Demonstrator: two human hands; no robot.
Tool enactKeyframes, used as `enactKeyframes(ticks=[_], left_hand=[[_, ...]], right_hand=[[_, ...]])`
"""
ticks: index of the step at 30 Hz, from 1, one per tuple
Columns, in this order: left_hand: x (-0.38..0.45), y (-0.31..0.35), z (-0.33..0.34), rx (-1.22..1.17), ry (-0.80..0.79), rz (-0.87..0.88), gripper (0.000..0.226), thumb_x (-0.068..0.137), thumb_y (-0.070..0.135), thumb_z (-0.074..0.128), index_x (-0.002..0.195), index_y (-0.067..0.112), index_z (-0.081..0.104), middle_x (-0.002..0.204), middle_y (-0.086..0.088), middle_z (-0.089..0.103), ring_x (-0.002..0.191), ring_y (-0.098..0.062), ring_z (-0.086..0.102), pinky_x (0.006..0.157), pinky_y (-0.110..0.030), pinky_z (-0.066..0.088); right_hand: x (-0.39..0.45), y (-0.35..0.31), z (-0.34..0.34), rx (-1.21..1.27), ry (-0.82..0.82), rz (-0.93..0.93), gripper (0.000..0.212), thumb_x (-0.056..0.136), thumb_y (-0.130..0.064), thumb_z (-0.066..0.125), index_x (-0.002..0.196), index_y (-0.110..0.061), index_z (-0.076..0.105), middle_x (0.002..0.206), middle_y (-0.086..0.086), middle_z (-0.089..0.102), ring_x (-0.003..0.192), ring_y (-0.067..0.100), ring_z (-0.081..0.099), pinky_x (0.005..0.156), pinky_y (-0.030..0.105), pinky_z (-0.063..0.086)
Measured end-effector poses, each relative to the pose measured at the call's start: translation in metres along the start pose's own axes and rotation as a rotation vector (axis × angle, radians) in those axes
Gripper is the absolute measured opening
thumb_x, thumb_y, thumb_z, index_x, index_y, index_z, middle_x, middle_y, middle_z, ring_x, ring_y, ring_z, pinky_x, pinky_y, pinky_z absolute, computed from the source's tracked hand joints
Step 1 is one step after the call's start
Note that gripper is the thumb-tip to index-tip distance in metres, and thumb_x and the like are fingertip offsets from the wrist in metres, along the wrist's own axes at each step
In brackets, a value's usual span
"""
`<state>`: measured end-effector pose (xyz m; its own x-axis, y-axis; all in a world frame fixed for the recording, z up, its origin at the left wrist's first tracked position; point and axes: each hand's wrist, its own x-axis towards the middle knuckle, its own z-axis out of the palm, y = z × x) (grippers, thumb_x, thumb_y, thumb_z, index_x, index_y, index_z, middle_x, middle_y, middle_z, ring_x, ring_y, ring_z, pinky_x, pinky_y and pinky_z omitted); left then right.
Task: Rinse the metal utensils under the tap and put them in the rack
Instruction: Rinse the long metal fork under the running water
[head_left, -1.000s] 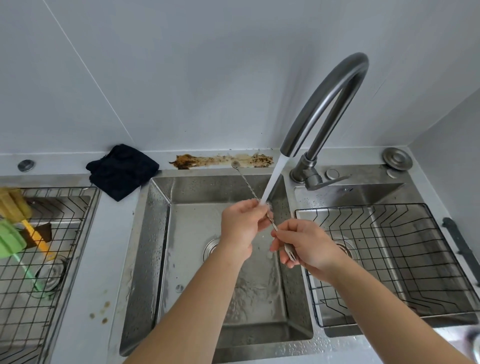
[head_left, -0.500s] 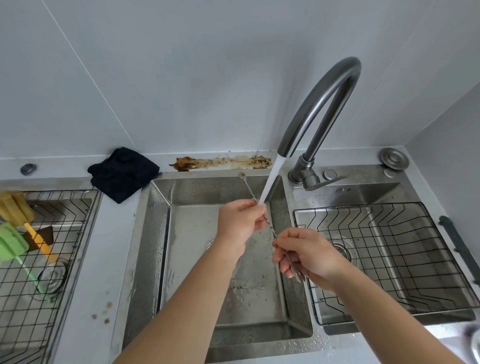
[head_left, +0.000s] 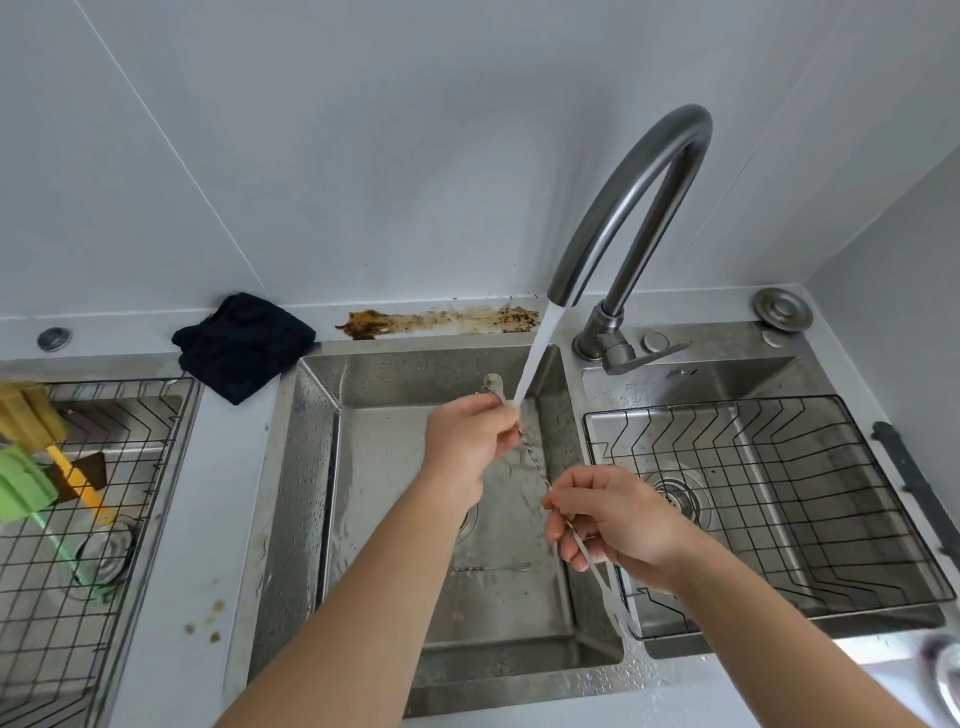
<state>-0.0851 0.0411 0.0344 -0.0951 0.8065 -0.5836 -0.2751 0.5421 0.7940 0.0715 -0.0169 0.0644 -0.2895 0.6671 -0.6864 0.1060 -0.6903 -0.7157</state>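
I look down on a steel sink (head_left: 311, 467) with the tap (head_left: 634, 208) running. My left hand (head_left: 467, 441) pinches the upper part of a long, thin, twisted metal spoon (head_left: 535, 462) just where the stream of water (head_left: 535, 358) lands. The spoon's small bowl pokes out above the fingers. My right hand (head_left: 618, 519) grips the lower part of the handle, and the far end juts out below it, towards the sink's near right corner.

Compared with a second ago, my left hand has slid a little up the handle towards the bowl, so the bowl shows less above it. My right hand has dropped slightly lower. I judge that the rinse is working along the spoon's length and is nearly done.

The empty wire rack (head_left: 779, 519) sits in the right basin, just beside my right hand, so the spoon should go there. A second rack (head_left: 78, 571) on the left holds brushes, and a dark cloth (head_left: 244, 345) lies on the tabletop (head_left: 192, 571).
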Motion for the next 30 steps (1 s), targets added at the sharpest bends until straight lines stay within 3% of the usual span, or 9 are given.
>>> enactKeyframes(ticks=[3, 5, 9, 11, 14, 18, 22, 27, 30], left_hand=[[-0.007, -0.006, 0.005, 0.005, -0.038, -0.014, 0.012, 0.080, -0.008, 0.069, 0.077, 0.003, 0.069, 0.071, -0.011, 0.065, 0.066, -0.021, 0.062, 0.064, -0.027, 0.058], [-0.009, -0.007, 0.008, 0.003, -0.056, -0.013, 0.011, 0.080, -0.009, 0.069, 0.078, 0.002, 0.068, 0.070, -0.010, 0.064, 0.064, -0.021, 0.061, 0.057, -0.024, 0.055], [-0.002, -0.002, 0.009, 0.011, -0.008, -0.016, 0.009, 0.078, -0.005, 0.073, 0.084, 0.002, 0.073, 0.069, -0.007, 0.066, 0.064, -0.019, 0.060, 0.058, -0.025, 0.054], [0.000, 0.001, 0.010, 0.021, 0.026, -0.007, 0.002, 0.081, 0.001, 0.073, 0.081, 0.002, 0.072, 0.067, -0.008, 0.064, 0.060, -0.018, 0.058, 0.050, -0.022, 0.052], [0.004, 0.001, 0.012, 0.109, 0.104, 0.013, 0.021, 0.092, 0.016, 0.063, 0.085, -0.002, 0.069, 0.062, -0.009, 0.060, 0.050, -0.017, 0.053, 0.037, -0.018, 0.041], [0.008, 0.002, 0.012, 0.108, 0.130, 0.006, 0.026, 0.095, 0.024, 0.060, 0.079, 0.006, 0.068, 0.057, -0.003, 0.057, 0.048, -0.013, 0.053, 0.049, -0.025, 0.048], [0.007, 0.006, 0.007, 0.094, -0.051, 0.027, 0.011, 0.084, 0.013, 0.073, 0.085, 0.002, 0.069, 0.061, -0.004, 0.058, 0.055, -0.017, 0.052, 0.059, -0.031, 0.047], [0.009, 0.010, 0.003, 0.100, 0.029, 0.058, 0.029, 0.092, 0.030, 0.064, 0.072, 0.009, 0.065, 0.059, -0.002, 0.060, 0.053, -0.014, 0.057, 0.058, -0.028, 0.051], [0.008, 0.015, 0.002, 0.079, 0.006, 0.022, 0.030, 0.096, 0.029, 0.058, 0.078, 0.007, 0.067, 0.064, -0.007, 0.066, 0.057, -0.017, 0.061, 0.058, -0.028, 0.053]], right_hand=[[0.004, 0.000, 0.004, 0.010, 0.056, -0.014, 0.010, 0.095, -0.008, 0.056, 0.091, -0.002, 0.063, 0.068, 0.014, 0.065, 0.048, 0.020, 0.055, 0.043, 0.026, 0.046], [0.005, -0.001, 0.006, -0.002, 0.108, -0.042, 0.011, 0.095, -0.006, 0.054, 0.089, -0.002, 0.063, 0.063, 0.012, 0.063, 0.044, 0.017, 0.053, 0.039, 0.023, 0.042], [0.002, 0.002, 0.003, -0.018, 0.107, -0.068, 0.013, 0.095, -0.004, 0.055, 0.083, -0.002, 0.061, 0.059, 0.012, 0.060, 0.040, 0.017, 0.050, 0.036, 0.022, 0.037], [0.001, 0.003, 0.000, -0.029, 0.113, -0.081, 0.016, 0.095, -0.003, 0.054, 0.081, -0.004, 0.061, 0.057, 0.011, 0.060, 0.038, 0.017, 0.049, 0.036, 0.022, 0.036], [-0.001, 0.002, -0.001, -0.045, 0.101, -0.098, 0.016, 0.094, -0.003, 0.054, 0.080, -0.003, 0.061, 0.056, 0.010, 0.060, 0.037, 0.017, 0.049, 0.035, 0.021, 0.035], [-0.002, 0.002, 0.001, -0.097, 0.091, -0.126, 0.017, 0.094, -0.001, 0.053, 0.079, -0.002, 0.058, 0.056, 0.011, 0.060, 0.036, 0.018, 0.049, 0.035, 0.021, 0.035], [0.002, 0.001, -0.001, -0.147, 0.103, -0.160, 0.015, 0.095, -0.004, 0.054, 0.081, -0.002, 0.058, 0.059, 0.013, 0.061, 0.039, 0.020, 0.050, 0.037, 0.024, 0.038], [0.004, 0.002, -0.005, -0.243, 0.100, -0.196, 0.014, 0.095, -0.008, 0.056, 0.082, -0.004, 0.061, 0.058, 0.009, 0.064, 0.041, 0.020, 0.053, 0.039, 0.025, 0.040], [0.006, 0.003, -0.008, -0.436, 0.219, -0.231, 0.017, 0.094, -0.012, 0.056, 0.077, -0.012, 0.062, 0.055, 0.000, 0.064, 0.043, 0.016, 0.057, 0.042, 0.026, 0.045]])
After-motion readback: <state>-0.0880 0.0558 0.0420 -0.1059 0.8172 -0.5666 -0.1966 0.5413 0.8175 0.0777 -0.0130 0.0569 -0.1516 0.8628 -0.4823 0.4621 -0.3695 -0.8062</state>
